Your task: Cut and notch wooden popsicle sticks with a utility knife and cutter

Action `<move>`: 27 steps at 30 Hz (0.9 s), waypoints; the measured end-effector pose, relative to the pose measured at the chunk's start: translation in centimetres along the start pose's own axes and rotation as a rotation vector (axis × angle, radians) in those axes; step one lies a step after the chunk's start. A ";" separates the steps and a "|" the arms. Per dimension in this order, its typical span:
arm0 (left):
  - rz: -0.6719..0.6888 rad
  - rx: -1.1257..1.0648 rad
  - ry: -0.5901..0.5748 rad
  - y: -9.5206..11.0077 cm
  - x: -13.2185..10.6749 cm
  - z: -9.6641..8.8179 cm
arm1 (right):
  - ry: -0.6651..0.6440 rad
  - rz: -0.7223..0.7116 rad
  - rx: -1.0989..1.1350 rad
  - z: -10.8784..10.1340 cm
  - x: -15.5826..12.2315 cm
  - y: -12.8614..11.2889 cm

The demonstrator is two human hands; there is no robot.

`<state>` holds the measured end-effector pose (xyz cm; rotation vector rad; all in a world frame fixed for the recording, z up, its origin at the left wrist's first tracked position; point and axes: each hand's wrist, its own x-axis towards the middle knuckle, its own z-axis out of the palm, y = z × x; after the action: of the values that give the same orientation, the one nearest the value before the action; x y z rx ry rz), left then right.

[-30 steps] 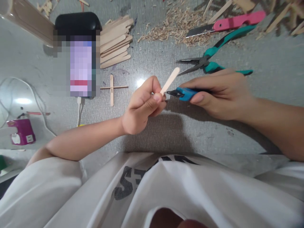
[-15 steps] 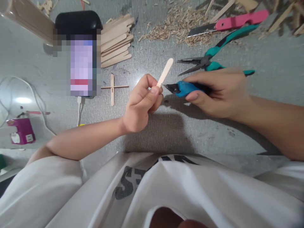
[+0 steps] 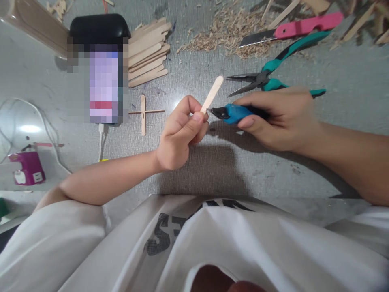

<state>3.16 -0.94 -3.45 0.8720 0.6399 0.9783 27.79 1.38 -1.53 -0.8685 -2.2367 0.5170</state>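
My left hand [image 3: 179, 136] is closed, pinching a wooden craft stick [image 3: 213, 92] near its lower end between thumb and fingers. The stick leans up and to the right, with its rounded end free. My right hand [image 3: 273, 117] is wrapped around a blue and black handheld tool [image 3: 237, 113] with a narrow pointed tip. That tip is at the stick's lower right edge, close to my left thumb; whether it touches the wood I cannot tell. Left of my hands, two crossed craft sticks [image 3: 143, 121] lie on the grey table [image 3: 182, 182].
Open teal-handled needle-nose pliers [image 3: 261, 79] and a pink cutter [image 3: 310, 26] lie beyond my right hand, beside wood shavings [image 3: 219, 32]. A pile of craft sticks [image 3: 148, 52] is near a phone [image 3: 103, 85] with a cable. A purple box [image 3: 28, 168] sits at left.
The craft stick has shifted slightly to the right and tilted a little more. Both hands keep nearly the same place and grip.
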 end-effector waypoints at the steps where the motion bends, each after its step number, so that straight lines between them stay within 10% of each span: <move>1: 0.000 -0.006 0.014 0.0 0.0 0.1 | 0.000 -0.003 0.000 0.0 0.0 0.0; 27: 0.090 0.060 0.074 0.4 -0.1 0.8 | -0.001 -0.033 -0.052 -0.1 0.2 0.0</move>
<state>3.60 -1.19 -2.68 0.9274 0.7012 1.0805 27.75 1.51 -1.40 -0.8563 -2.2706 0.4467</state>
